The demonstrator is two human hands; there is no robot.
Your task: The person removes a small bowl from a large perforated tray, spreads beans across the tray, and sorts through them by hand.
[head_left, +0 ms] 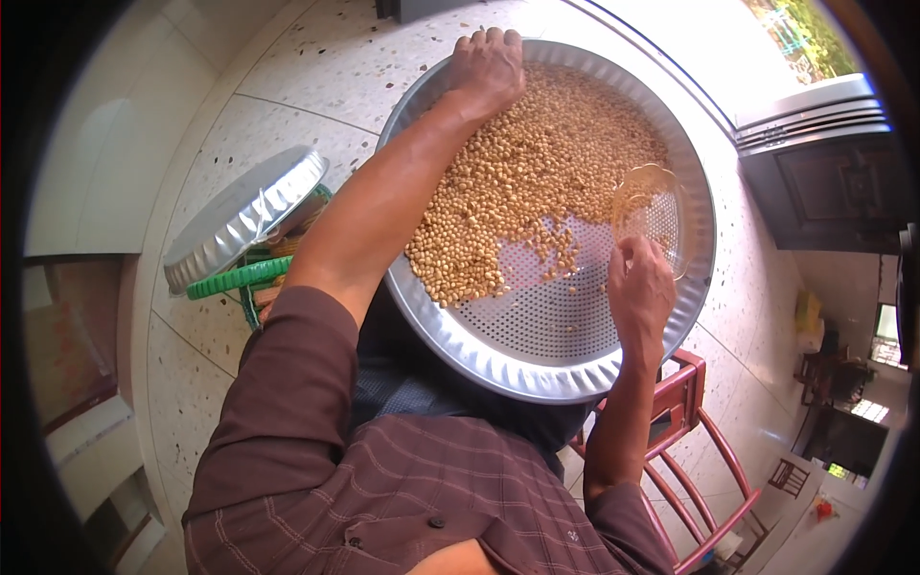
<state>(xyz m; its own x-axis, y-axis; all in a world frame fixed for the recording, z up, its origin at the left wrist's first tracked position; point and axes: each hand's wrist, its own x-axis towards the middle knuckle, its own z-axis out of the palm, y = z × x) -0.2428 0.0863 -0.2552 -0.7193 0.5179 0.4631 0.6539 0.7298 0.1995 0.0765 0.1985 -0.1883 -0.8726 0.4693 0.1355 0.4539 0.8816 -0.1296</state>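
Observation:
A wide round metal sieve (532,323) with a fluted rim lies before me over my lap, its bottom full of small holes. Pale brown beans or kernels (539,158) cover its far and left parts; a few lie scattered on the bare near part. At the far rim, my left hand (489,68) has its fingers curled over the edge. My right hand (642,280) pinches the near edge of a see-through amber plastic dish (650,194) with a scalloped rim. That dish is tilted over the right side of the sieve, and some kernels show in or through it.
To my left, a second fluted metal pan (244,215) leans on a green-rimmed basket (241,277) on the speckled tile floor (309,93). A red-brown wooden chair (679,402) stands close at my right. Further right is a dark cabinet (819,187).

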